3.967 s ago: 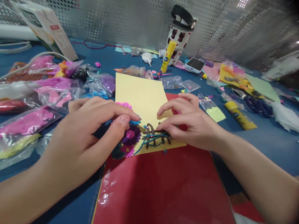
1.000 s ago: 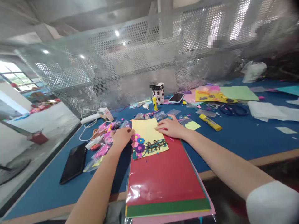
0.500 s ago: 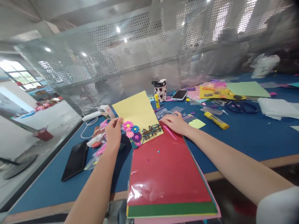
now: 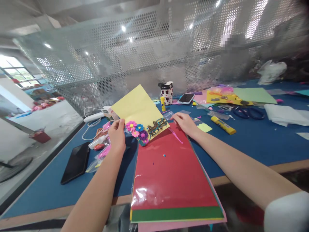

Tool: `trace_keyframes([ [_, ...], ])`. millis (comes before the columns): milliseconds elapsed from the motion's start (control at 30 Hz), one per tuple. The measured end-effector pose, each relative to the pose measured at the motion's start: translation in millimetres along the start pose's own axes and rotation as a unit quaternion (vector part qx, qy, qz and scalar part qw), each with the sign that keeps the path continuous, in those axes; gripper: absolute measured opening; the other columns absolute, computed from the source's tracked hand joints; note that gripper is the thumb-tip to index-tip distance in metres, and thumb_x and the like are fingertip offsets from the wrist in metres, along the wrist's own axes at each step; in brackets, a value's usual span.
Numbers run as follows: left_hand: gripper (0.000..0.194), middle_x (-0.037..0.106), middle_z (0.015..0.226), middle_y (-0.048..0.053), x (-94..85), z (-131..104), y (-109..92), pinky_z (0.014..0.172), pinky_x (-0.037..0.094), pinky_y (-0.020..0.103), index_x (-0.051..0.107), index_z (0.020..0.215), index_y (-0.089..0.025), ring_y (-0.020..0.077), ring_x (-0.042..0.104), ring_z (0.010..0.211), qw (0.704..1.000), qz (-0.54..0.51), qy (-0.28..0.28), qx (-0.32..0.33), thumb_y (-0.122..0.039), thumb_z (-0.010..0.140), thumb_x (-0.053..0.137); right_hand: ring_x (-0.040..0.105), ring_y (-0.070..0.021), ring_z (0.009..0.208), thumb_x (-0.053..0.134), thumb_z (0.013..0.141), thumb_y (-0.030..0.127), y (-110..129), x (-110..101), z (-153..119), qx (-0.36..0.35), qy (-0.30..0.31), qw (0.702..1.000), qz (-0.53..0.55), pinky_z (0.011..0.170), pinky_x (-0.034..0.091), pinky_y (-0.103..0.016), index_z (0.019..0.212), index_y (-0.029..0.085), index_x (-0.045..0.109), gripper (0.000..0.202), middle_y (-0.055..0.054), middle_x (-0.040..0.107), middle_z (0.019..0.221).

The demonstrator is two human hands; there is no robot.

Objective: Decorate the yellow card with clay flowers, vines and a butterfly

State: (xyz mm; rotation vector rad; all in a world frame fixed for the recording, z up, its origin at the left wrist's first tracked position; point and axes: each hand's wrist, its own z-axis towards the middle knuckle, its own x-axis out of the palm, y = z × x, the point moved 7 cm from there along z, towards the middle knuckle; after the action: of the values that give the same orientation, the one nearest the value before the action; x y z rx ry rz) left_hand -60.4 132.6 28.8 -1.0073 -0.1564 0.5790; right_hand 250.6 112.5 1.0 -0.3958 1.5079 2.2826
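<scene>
My left hand [image 4: 117, 137] pinches the left edge of a yellow card [image 4: 138, 106], which is tilted and lifted over the red sheet. Pink, blue and purple flowers [image 4: 137, 130] and a brown, branch-like piece with blue strands [image 4: 156, 126] sit along the card's lower part. My right hand [image 4: 185, 124] is just right of the card, apart from it, fingers bent loosely down at the upper end of the red sheet [image 4: 171, 174]. A thin pink tool [image 4: 177, 137] lies on that sheet below my right fingers. Tiny blue and dark bits [image 4: 164, 155] are scattered on the red.
Left lie a black tablet [image 4: 75, 162] and plastic bags with pink material [image 4: 103, 153]. Behind stand a patterned cup [image 4: 166, 93] and a yellow glue stick [image 4: 163, 104], near a phone [image 4: 185, 98]. To the right are a yellow tube [image 4: 223, 125], scissors [image 4: 248, 112] and white tissue [image 4: 286, 114].
The yellow card has turned and risen off the red sheet at its lower edge, held by my left hand. My right hand has drawn slightly right, away from the card's corner.
</scene>
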Motion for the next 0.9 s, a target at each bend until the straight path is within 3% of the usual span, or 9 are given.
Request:
trace_keyframes([
  [67, 0.032, 0.065, 0.076, 0.002, -1.9, 2, 3, 0.067, 0.045, 0.024, 0.068, 0.087, -0.015, 0.0149, 0.057, 0.07, 1.0, 0.016, -0.002, -0.001, -0.042, 0.081, 0.053, 0.058, -0.0172, 0.075, 0.041, 0.088, 0.042, 15, -1, -8, -0.024, 0.027, 0.999, -0.014, 0.067, 0.043, -0.028, 0.08, 0.017, 0.065, 0.036, -0.004, 0.066, 0.077],
  [167, 0.031, 0.067, 0.079, 0.002, -4.4, 4, 8, 0.07, 0.045, 0.026, 0.069, 0.086, -0.016, 0.0168, 0.059, 0.074, 0.998, 0.057, 0.007, -0.001, -0.042, 0.082, 0.052, 0.054, -0.0125, 0.059, 0.063, 0.076, 0.042, 40, 21, -31, -0.054, 0.179, 0.982, -0.034, 0.058, 0.039, -0.025, 0.067, 0.018, 0.068, 0.026, 0.001, 0.062, 0.062],
  [233, 0.03, 0.069, 0.08, 0.003, -5.4, 4, 12, 0.075, 0.044, 0.028, 0.071, 0.086, -0.018, 0.0187, 0.061, 0.078, 0.995, 0.094, 0.017, -0.002, -0.042, 0.082, 0.054, 0.055, -0.0119, 0.059, 0.069, 0.072, 0.042, 51, 42, -51, -0.077, 0.304, 0.944, -0.098, 0.055, 0.037, -0.025, 0.078, 0.022, 0.073, 0.022, 0.002, 0.063, 0.064],
  [333, 0.026, 0.071, 0.082, 0.004, -5.4, 4, 14, 0.083, 0.042, 0.034, 0.072, 0.086, -0.02, 0.0228, 0.062, 0.083, 0.987, 0.154, 0.03, -0.011, -0.04, 0.081, 0.056, 0.059, -0.0129, 0.066, 0.067, 0.074, 0.042, 56, 59, -69, -0.105, 0.379, 0.9, -0.188, 0.057, 0.037, -0.025, 0.092, 0.026, 0.073, 0.024, 0.002, 0.068, 0.076],
  [500, 0.021, 0.072, 0.086, 0.005, -2.4, 2, 10, 0.095, 0.034, 0.044, 0.073, 0.088, -0.022, 0.0282, 0.063, 0.092, 0.974, 0.22, 0.045, -0.026, -0.037, 0.083, 0.059, 0.064, -0.014, 0.077, 0.061, 0.078, 0.033, 51, 56, -63, -0.095, 0.368, 0.903, -0.201, 0.064, 0.042, -0.025, 0.081, 0.027, 0.072, 0.013, 0.004, 0.073, 0.085],
  [567, 0.021, 0.072, 0.087, 0.006, -1.5, 1, 6, 0.097, 0.033, 0.044, 0.072, 0.089, -0.022, 0.0287, 0.063, 0.094, 0.971, 0.231, 0.051, -0.024, -0.037, 0.084, 0.058, 0.064, -0.0144, 0.075, 0.06, 0.078, 0.03, 44, 46, -53, -0.077, 0.324, 0.918, -0.213, 0.063, 0.042, -0.025, 0.079, 0.026, 0.072, 0.013, 0.003, 0.074, 0.084],
  [767, 0.022, 0.072, 0.087, 0.006, -1.7, 3, 4, 0.09, 0.038, 0.04, 0.071, 0.09, -0.022, 0.0285, 0.063, 0.093, 0.969, 0.24, 0.057, -0.009, -0.036, 0.085, 0.055, 0.062, -0.0202, 0.075, 0.054, 0.08, 0.031, 14, 6, -18, -0.029, 0.118, 0.957, -0.262, 0.056, 0.035, -0.028, 0.086, 0.023, 0.07, 0.019, -0.005, 0.073, 0.087],
  [833, 0.022, 0.072, 0.088, 0.006, -1.7, 4, 5, 0.089, 0.038, 0.04, 0.071, 0.09, -0.021, 0.0283, 0.063, 0.092, 0.969, 0.24, 0.056, -0.007, -0.035, 0.084, 0.055, 0.062, -0.0202, 0.078, 0.054, 0.081, 0.032, 14, 7, -18, -0.044, 0.099, 0.96, -0.258, 0.058, 0.036, -0.029, 0.085, 0.022, 0.07, 0.019, -0.005, 0.072, 0.089],
  [900, 0.023, 0.072, 0.088, 0.006, -1.0, 3, 6, 0.09, 0.037, 0.04, 0.072, 0.09, -0.021, 0.0281, 0.063, 0.093, 0.969, 0.24, 0.056, -0.005, -0.035, 0.084, 0.054, 0.062, -0.0179, 0.077, 0.055, 0.082, 0.032, 22, 18, -25, -0.073, 0.117, 0.961, -0.241, 0.062, 0.039, -0.028, 0.084, 0.022, 0.07, 0.018, -0.003, 0.072, 0.088],
])
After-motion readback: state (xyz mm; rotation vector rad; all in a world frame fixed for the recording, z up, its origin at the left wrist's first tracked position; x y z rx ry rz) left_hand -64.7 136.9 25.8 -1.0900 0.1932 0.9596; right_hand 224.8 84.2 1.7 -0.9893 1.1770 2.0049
